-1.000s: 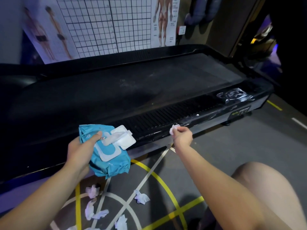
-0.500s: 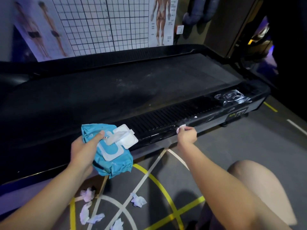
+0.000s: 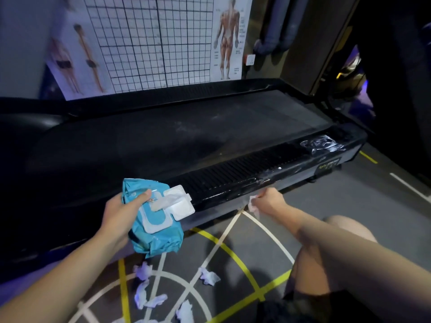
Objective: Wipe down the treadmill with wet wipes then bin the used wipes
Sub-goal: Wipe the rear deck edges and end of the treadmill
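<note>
The treadmill (image 3: 163, 145) stretches long across the frame, one end toward the right edge. Right of centre, the right hand (image 3: 268, 202) curls round a white wipe (image 3: 253, 205), held against the lower edge of the near side rail (image 3: 233, 180). Left of centre, the left hand (image 3: 121, 213) grips a blue wipe pack (image 3: 154, 231), its white flap (image 3: 180, 202) lifted open, a wipe showing in the opening. Crumpled used wipes (image 3: 208, 276) lie on the floor at the bottom
</note>
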The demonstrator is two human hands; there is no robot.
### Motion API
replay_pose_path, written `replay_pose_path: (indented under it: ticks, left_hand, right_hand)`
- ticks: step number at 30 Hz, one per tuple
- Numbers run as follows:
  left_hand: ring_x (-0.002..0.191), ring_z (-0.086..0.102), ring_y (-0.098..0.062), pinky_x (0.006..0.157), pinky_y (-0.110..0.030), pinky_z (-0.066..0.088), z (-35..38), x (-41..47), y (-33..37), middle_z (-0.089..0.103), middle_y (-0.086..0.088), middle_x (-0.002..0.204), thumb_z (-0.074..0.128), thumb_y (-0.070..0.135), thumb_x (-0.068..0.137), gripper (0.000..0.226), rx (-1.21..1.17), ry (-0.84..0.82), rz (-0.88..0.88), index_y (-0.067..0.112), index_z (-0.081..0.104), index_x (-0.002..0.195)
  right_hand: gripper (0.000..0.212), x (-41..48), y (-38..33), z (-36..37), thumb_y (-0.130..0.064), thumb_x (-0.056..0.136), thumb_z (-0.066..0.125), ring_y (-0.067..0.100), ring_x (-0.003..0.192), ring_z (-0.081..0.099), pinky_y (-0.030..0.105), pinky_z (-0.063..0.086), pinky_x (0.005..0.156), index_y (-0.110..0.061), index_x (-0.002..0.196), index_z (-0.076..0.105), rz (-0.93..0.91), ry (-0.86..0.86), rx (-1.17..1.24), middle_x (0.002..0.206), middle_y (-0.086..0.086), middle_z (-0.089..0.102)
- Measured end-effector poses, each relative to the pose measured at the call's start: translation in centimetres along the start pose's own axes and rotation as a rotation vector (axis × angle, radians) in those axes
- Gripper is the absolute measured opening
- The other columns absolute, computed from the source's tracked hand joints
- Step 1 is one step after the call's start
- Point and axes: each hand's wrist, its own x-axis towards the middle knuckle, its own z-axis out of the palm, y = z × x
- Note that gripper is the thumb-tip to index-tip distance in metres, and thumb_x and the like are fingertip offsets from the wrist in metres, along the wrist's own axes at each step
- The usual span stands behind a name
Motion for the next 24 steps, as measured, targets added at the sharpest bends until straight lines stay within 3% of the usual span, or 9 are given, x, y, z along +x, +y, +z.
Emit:
replay_pose_path:
  ticks: [3, 5, 7, 11, 13, 15, 18, 24]
  left_hand:
    - [0.073, 0.079, -0.017, 0.054, -0.026, 0.06, -1.0, -0.8, -0.1, 0.081, -0.007, 0.088, 0.078, 0.011, 0.093, 0.011, -0.057, 0.041, 0.014, 0.012, 0.076, 0.104]
    - [0.073, 0.079, -0.019, 0.053, -0.028, 0.061, -1.5, -1.5, -0.2, 0.081, -0.009, 0.089, 0.079, 0.012, 0.094, 0.011, -0.095, 0.058, -0.001, 0.012, 0.076, 0.104]
    - [0.078, 0.08, -0.023, 0.058, -0.033, 0.063, -2.2, -2.1, -0.4, 0.081, -0.009, 0.093, 0.079, 0.013, 0.094, 0.014, -0.09, 0.064, -0.011, 0.011, 0.076, 0.107]
    - [0.093, 0.079, -0.033, 0.088, -0.052, 0.063, -3.6, -3.0, -0.5, 0.081, -0.013, 0.102, 0.082, 0.015, 0.091, 0.021, -0.051, 0.066, -0.002, 0.01, 0.077, 0.111]
    - [0.091, 0.08, -0.031, 0.081, -0.045, 0.064, -4.1, -3.1, -0.3, 0.081, -0.01, 0.099, 0.082, 0.015, 0.091, 0.019, -0.037, 0.086, 0.02, 0.011, 0.077, 0.109]
    - [0.084, 0.08, -0.025, 0.064, -0.032, 0.063, -4.2, -3.0, 0.1, 0.082, -0.008, 0.094, 0.082, 0.014, 0.091, 0.017, -0.037, 0.119, 0.05, 0.012, 0.077, 0.107]
    - [0.072, 0.078, -0.017, 0.051, -0.023, 0.058, -3.9, -2.4, 0.7, 0.08, -0.006, 0.088, 0.081, 0.013, 0.092, 0.012, -0.045, 0.15, 0.086, 0.013, 0.075, 0.103]
    - [0.084, 0.079, -0.022, 0.068, -0.032, 0.06, -1.6, -0.7, 0.7, 0.08, -0.006, 0.095, 0.082, 0.017, 0.091, 0.021, -0.049, 0.161, 0.094, 0.015, 0.075, 0.111]
  right_hand:
    - [0.007, 0.2, -1.4, 4.1, -0.011, 0.091, 0.057, 0.018, 0.054, 0.055, 0.02, 0.042, 0.049, -0.01, 0.089, 0.064, 0.076, 0.015, 0.17, 0.068, 0.004, 0.066]
    - [0.012, 0.6, -1.9, 6.6, -0.009, 0.09, 0.054, 0.019, 0.058, 0.051, 0.025, 0.044, 0.057, -0.012, 0.081, 0.06, 0.107, -0.035, 0.238, 0.075, 0.006, 0.066]
    - [0.012, 1.3, -2.1, 8.2, -0.008, 0.092, 0.056, 0.022, 0.062, 0.055, 0.03, 0.049, 0.064, -0.008, 0.081, 0.06, 0.104, -0.123, 0.386, 0.077, 0.009, 0.064]
    - [0.021, 2.0, -2.9, 9.0, -0.007, 0.096, 0.055, 0.023, 0.076, 0.066, 0.034, 0.063, 0.074, -0.014, 0.076, 0.053, 0.06, -0.099, 0.504, 0.087, 0.011, 0.064]
    - [0.022, 3.1, -3.1, 9.6, -0.008, 0.093, 0.057, 0.023, 0.087, 0.068, 0.037, 0.062, 0.084, -0.017, 0.074, 0.052, 0.062, -0.096, 0.457, 0.096, 0.011, 0.065]
    - [0.007, 4.2, -3.0, 10.3, -0.011, 0.088, 0.065, 0.02, 0.097, 0.069, 0.033, 0.06, 0.088, -0.015, 0.082, 0.062, 0.106, -0.008, 0.392, 0.103, 0.009, 0.068]
    - [0.027, 5.8, -2.6, 10.5, -0.011, 0.074, 0.072, 0.03, 0.103, 0.068, 0.039, 0.058, 0.091, -0.009, 0.101, 0.067, 0.193, 0.195, 0.362, 0.108, 0.013, 0.07]
    - [0.024, 6.2, -1.5, 6.4, -0.017, 0.095, 0.056, 0.04, 0.109, 0.063, 0.037, 0.052, 0.09, 0.001, 0.109, 0.064, 0.142, 0.331, 0.449, 0.115, 0.024, 0.066]
